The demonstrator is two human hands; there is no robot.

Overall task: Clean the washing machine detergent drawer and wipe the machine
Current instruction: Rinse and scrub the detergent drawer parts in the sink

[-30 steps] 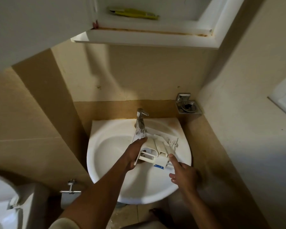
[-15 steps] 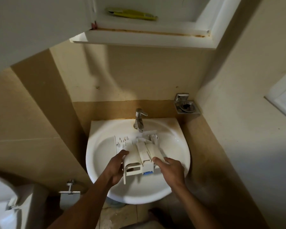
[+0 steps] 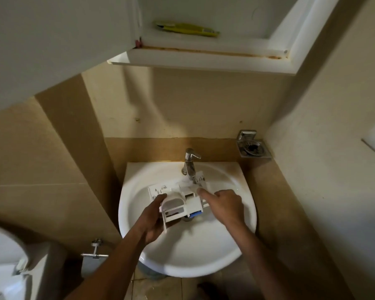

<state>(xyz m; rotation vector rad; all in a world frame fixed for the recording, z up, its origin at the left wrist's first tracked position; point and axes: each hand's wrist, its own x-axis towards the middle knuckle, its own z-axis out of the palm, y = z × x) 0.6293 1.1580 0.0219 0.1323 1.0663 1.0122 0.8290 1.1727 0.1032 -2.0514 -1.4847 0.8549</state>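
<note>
The white plastic detergent drawer (image 3: 178, 202), with a blue part at its near end, is held over the white sink (image 3: 188, 256) under the chrome tap (image 3: 189, 163). Water seems to run from the tap onto the drawer's far end. My left hand (image 3: 154, 221) grips the drawer's near left side from below. My right hand (image 3: 223, 204) lies on the drawer's right side, its forefinger stretched out onto the far compartments. The washing machine is not in view.
An open wall cabinet (image 3: 204, 59) with a yellow tube (image 3: 186, 29) hangs overhead. A metal soap holder (image 3: 252, 148) sits in the right corner. A toilet (image 3: 7, 267) and paper holder (image 3: 95, 252) stand at lower left. Tiled walls close in on both sides.
The drawer has been turned and brought under the tap. My right hand moved from the drawer's near end up onto its right side, the forefinger now reaching toward the far end.
</note>
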